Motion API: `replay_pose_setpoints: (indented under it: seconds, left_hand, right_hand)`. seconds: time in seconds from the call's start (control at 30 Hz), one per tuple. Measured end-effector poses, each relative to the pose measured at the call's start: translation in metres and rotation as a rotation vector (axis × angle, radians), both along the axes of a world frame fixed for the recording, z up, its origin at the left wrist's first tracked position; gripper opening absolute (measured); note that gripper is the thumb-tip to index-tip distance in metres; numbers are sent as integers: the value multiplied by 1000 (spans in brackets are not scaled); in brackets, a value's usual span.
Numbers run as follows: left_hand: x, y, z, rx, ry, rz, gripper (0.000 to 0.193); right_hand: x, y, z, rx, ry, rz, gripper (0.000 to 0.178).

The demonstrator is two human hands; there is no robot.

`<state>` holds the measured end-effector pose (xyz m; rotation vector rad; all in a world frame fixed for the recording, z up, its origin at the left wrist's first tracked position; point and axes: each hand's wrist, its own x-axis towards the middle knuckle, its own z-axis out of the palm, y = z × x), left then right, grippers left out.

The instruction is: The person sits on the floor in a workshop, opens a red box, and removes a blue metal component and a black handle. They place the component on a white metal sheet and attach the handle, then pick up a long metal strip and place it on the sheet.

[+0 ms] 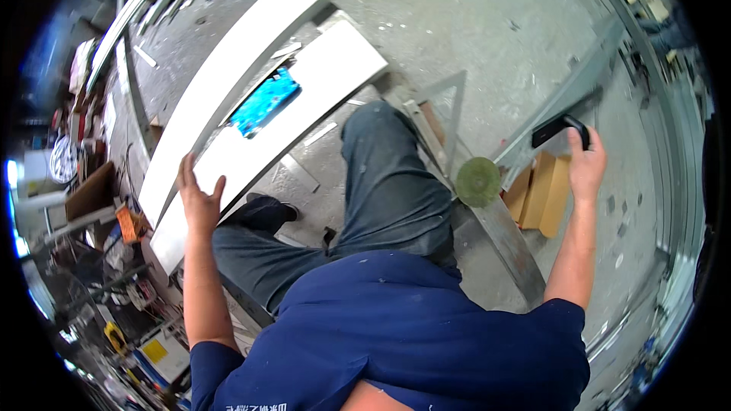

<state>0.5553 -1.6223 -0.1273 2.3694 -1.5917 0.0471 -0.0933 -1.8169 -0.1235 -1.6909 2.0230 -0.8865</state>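
Note:
My left hand [202, 196] lies at the near end of a long white panel [335, 60], its fingers spread and thumb apart. Beside that panel runs a second white strip [228, 68], which looks bowed in this wide view. In a gap between the two, toward their middle, is a bright blue item [266, 102] whose kind I cannot make out. Off to the right, my right hand [586, 167] is closed around the curved handle of a black tool [560, 131] with a flat, dark body. The tool is held clear of the white panels.
A green round disc [478, 182] rests by a metal bar [506, 247] right of my knee. Near it are a triangular metal frame [458, 106] and a brown cardboard piece [547, 194]. Tools and scrap crowd the left; long metal profiles [670, 129] line the right.

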Motion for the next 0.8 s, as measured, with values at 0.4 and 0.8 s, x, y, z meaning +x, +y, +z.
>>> replay_pose_setpoints:
  seconds: [0.4, 0.8]
  left_hand:
    - [-78, -24, 66, 24, -269, -524, 86]
    - [-44, -62, 9, 219, 115, -221, 49]
  right_hand:
    - [359, -9, 104, -466, 853, 1820, 6]
    - [380, -77, 52, -190, 128, 1178, 67]
